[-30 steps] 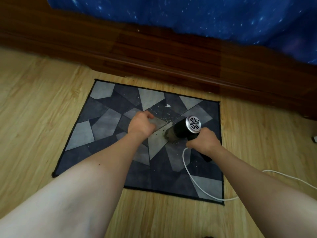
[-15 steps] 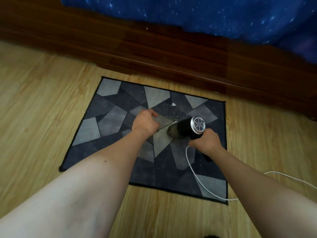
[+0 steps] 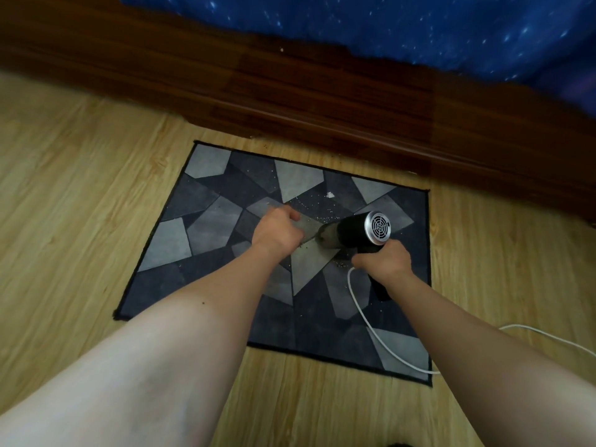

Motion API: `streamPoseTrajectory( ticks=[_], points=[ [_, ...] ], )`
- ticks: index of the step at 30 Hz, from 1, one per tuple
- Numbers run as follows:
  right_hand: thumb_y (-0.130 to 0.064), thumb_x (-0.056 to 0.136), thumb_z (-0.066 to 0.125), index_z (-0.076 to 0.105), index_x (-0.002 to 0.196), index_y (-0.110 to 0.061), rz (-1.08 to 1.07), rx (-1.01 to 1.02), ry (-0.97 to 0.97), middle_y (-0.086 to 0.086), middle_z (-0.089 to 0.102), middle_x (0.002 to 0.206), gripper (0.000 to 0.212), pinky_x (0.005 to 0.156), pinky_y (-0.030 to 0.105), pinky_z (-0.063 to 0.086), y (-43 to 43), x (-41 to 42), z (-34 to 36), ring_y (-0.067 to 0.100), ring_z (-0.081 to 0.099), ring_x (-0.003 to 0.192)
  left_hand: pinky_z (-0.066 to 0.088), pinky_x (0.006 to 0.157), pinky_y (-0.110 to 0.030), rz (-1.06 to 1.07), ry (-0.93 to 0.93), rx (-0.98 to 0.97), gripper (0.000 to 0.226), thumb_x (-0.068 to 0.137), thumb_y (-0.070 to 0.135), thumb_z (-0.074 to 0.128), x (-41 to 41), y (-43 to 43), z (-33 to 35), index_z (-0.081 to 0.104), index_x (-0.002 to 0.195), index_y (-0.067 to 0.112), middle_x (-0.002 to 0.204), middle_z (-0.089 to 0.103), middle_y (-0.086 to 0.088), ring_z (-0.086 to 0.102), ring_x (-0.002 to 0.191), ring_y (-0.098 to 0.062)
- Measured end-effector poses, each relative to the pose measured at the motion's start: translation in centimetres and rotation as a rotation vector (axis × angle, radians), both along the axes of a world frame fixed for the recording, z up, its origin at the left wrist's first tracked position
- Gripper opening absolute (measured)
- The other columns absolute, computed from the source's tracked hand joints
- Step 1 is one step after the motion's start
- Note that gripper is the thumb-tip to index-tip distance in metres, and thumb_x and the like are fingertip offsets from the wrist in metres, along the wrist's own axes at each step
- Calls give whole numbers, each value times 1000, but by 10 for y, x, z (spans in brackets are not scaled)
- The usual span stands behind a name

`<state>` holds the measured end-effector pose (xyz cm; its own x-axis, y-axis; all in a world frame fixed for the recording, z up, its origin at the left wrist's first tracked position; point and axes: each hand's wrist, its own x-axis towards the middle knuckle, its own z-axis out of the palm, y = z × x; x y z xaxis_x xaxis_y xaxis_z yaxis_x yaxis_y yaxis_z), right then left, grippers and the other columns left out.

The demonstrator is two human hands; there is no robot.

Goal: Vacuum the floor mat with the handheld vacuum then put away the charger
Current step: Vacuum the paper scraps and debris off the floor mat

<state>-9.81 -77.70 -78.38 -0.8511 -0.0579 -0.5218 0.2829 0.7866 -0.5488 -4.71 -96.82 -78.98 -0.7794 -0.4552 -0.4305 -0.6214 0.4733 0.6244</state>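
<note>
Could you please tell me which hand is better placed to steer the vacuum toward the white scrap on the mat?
Right. The right hand holds the vacuum by its handle; the left hand only holds the nozzle, with the white scrap beyond it.

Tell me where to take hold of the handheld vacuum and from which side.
Take the black handle that slants down and back off the vacuum, coming from the near right, where the right grip wraps it. The barrel is thick, its rear is a vent, and its front faces the mat.
</note>
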Motion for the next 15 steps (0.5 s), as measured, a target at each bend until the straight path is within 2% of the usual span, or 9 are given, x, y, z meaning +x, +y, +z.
streamPoseTrajectory(
  ticks=[4,9,11,15],
  points=[
    [-11,71,76,67,98,-4,-49,-13,-9,9,65,90,30,67,28,48,-2,-2,-3,22,61,82,38,83,-22,8,-14,3,41,87,14,58,0,-1,-2,55,128,17,133,51,-9,53,116,-23],
    [-13,71,77,65,108,-4,-98,-9,-12,12,66,101,40,71,29,49,-4,-4,-5,25,62,89,41,99,-30,-64,-64,-1,49,88,16,57,0,1,-5,47,136,18,141,46,-9,48,125,-24],
    [-13,71,77,64,109,-3,-114,-4,-8,13,66,103,42,72,30,50,-7,-5,-6,26,62,92,40,101,-30,-96,-74,-4,53,89,17,57,0,2,-5,44,139,19,143,44,-8,46,128,-24],
    [-14,71,77,63,114,-3,-143,-3,5,13,66,108,46,77,33,53,-15,-5,-7,28,62,97,39,102,-29,-143,-70,27,69,87,13,58,-1,4,-6,29,148,20,145,43,-7,45,130,-24]
  ],
)
